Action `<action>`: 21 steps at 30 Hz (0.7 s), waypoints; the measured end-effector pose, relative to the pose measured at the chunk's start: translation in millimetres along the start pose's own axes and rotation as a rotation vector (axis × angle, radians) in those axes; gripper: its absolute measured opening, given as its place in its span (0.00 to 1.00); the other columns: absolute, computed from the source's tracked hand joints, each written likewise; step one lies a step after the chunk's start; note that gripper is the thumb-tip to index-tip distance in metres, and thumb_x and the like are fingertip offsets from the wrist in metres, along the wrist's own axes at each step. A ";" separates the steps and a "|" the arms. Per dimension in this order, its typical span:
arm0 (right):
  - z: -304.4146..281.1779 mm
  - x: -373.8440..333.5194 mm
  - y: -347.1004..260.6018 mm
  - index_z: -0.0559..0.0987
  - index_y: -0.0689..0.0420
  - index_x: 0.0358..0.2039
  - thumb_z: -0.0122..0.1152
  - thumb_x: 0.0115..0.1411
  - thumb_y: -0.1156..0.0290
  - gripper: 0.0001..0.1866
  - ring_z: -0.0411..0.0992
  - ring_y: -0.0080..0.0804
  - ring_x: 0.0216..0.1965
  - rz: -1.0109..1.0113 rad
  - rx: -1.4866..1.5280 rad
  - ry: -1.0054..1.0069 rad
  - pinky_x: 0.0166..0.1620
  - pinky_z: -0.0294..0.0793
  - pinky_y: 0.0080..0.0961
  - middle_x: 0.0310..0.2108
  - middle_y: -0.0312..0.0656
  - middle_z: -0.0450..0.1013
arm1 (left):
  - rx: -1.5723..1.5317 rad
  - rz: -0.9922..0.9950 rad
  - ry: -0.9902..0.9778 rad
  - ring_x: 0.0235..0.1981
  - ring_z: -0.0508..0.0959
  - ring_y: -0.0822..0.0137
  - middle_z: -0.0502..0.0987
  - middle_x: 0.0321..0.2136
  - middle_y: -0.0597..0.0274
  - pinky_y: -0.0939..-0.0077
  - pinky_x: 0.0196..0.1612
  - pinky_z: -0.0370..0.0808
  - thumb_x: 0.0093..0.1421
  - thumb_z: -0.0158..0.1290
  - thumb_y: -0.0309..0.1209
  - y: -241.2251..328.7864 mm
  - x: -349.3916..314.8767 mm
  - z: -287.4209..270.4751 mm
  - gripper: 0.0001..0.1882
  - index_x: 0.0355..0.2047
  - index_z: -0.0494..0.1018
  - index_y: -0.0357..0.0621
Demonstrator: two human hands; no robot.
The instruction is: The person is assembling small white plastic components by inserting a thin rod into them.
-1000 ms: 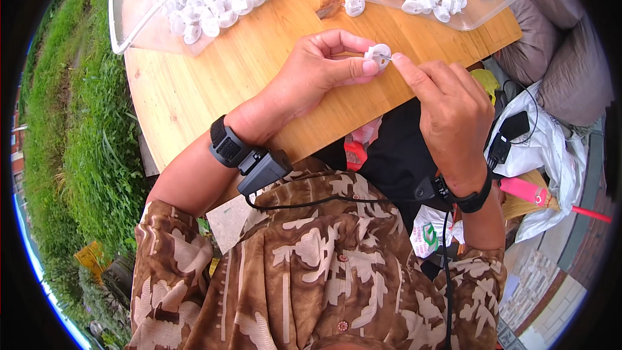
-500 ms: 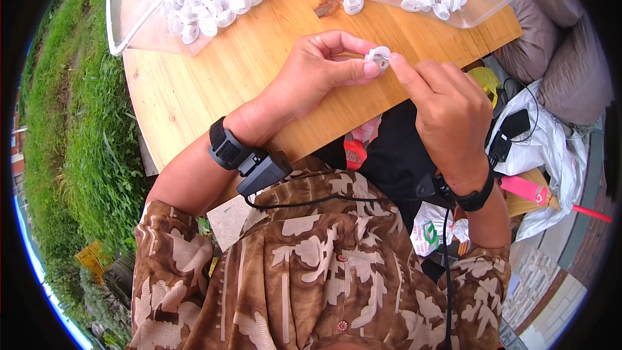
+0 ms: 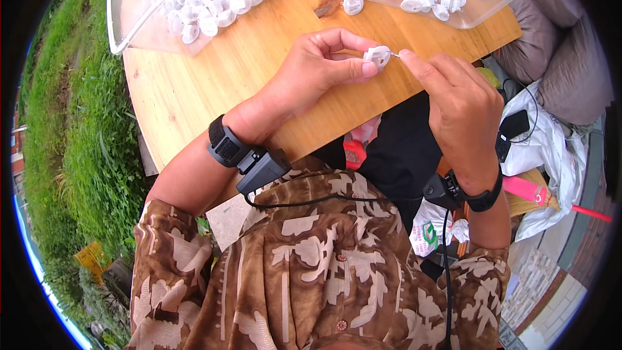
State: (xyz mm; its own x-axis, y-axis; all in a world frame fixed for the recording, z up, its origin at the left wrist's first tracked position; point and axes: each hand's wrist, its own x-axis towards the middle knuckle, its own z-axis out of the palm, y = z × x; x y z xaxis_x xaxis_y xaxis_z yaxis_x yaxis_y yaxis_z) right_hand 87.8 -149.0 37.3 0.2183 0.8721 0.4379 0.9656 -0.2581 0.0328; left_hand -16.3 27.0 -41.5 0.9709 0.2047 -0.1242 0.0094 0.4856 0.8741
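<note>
My left hand (image 3: pixel 317 68) is closed on a small round white plastic part (image 3: pixel 378 56), pinched between thumb and fingers above the table. The part has small openings in its face, which is turned to the right. My right hand (image 3: pixel 461 107) is closed, its fingers curled, close by on the right. A thin, short metal piece (image 3: pixel 394 54) shows between its fingertip and the white part; its full shape is hidden. Another white plastic part (image 3: pixel 352 4) lies alone on the wooden table (image 3: pixel 214 94), beyond my hands.
At the far left a clear plastic tub (image 3: pixel 120 32) holds many similar white parts. A second clear tub (image 3: pixel 483 18) at the far right holds more. Right of the table are grey cushions (image 3: pixel 573 78) and a white plastic bag (image 3: pixel 554 155). A black cable (image 3: pixel 324 204) runs between my wrist devices.
My right hand has moved a little to the right, away from the white part, and the thin metal piece now shows between them. The left hand has turned the part slightly.
</note>
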 end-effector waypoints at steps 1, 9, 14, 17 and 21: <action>-0.8 0.3 -1.1 0.81 0.52 0.36 0.56 0.44 0.77 0.16 0.70 0.32 0.26 -0.001 0.002 0.000 0.28 0.69 0.29 0.22 0.35 0.67 | 0.000 -0.001 0.002 0.40 0.77 0.73 0.78 0.39 0.60 0.76 0.47 0.76 0.56 0.58 0.24 0.0 -0.5 -0.3 0.11 0.40 0.73 0.37; 4.1 1.6 -4.7 0.81 0.52 0.39 0.54 0.47 0.81 0.18 0.69 0.34 0.26 -0.030 0.013 -0.047 0.28 0.68 0.30 0.23 0.37 0.69 | 0.019 0.003 -0.007 0.40 0.78 0.72 0.78 0.39 0.59 0.78 0.49 0.76 0.56 0.57 0.22 -0.5 0.2 0.7 0.11 0.41 0.73 0.36; 1.4 2.3 -7.8 0.81 0.53 0.40 0.54 0.47 0.80 0.18 0.69 0.34 0.25 -0.040 -0.023 -0.094 0.28 0.68 0.30 0.23 0.37 0.69 | 0.016 0.012 -0.001 0.39 0.78 0.73 0.78 0.39 0.58 0.78 0.48 0.76 0.56 0.57 0.21 -2.2 -0.3 0.7 0.10 0.39 0.74 0.36; 1.0 0.6 -12.5 0.81 0.53 0.39 0.53 0.47 0.80 0.18 0.69 0.34 0.25 -0.058 -0.075 -0.111 0.28 0.68 0.30 0.23 0.37 0.69 | 0.030 0.006 0.005 0.39 0.78 0.73 0.78 0.38 0.59 0.77 0.47 0.76 0.56 0.57 0.21 -2.7 0.1 0.9 0.10 0.39 0.74 0.36; 3.4 1.7 -3.4 0.81 0.52 0.40 0.54 0.47 0.80 0.19 0.70 0.33 0.25 -0.072 -0.006 -0.073 0.27 0.69 0.29 0.23 0.36 0.70 | 0.015 -0.011 0.021 0.38 0.78 0.73 0.78 0.37 0.59 0.77 0.45 0.76 0.55 0.59 0.22 -0.9 -1.8 0.6 0.10 0.38 0.74 0.36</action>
State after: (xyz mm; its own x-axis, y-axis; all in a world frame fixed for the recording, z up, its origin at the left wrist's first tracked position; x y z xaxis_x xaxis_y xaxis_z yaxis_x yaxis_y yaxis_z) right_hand 85.4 -145.2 34.9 0.1585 0.9163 0.3678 0.9783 -0.1961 0.0670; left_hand -17.8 25.8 -41.8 0.9656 0.2168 -0.1435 0.0240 0.4753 0.8795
